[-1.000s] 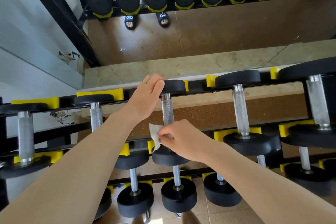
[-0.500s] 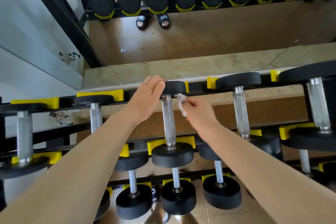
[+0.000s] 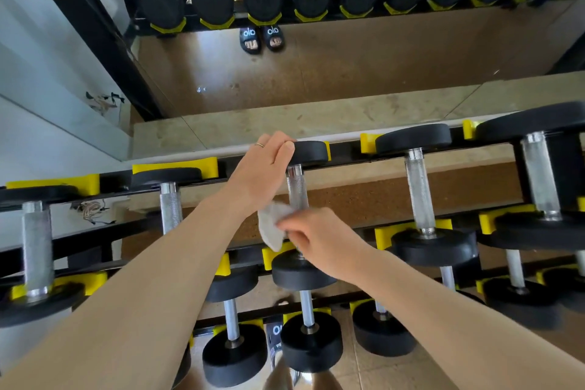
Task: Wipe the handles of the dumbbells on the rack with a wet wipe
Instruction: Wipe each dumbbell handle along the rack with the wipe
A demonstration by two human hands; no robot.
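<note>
The right hand has slid the wipe down the handle, fingers pinching it; left hand steadies the weight. Mid-wipe; next, stroke back up.

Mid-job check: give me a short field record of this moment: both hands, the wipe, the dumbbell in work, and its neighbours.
left hand: rests on the far head of the dumbbell in work, fingers over its edge
right hand: pinches the wet wipe against the lower part of the handle
wet wipe: white, crumpled, left of the handle
dumbbell in work: top tier of the rack, handle bare above the wipe
next dumbbell right: untouched
next dumbbell left: untouched
</note>
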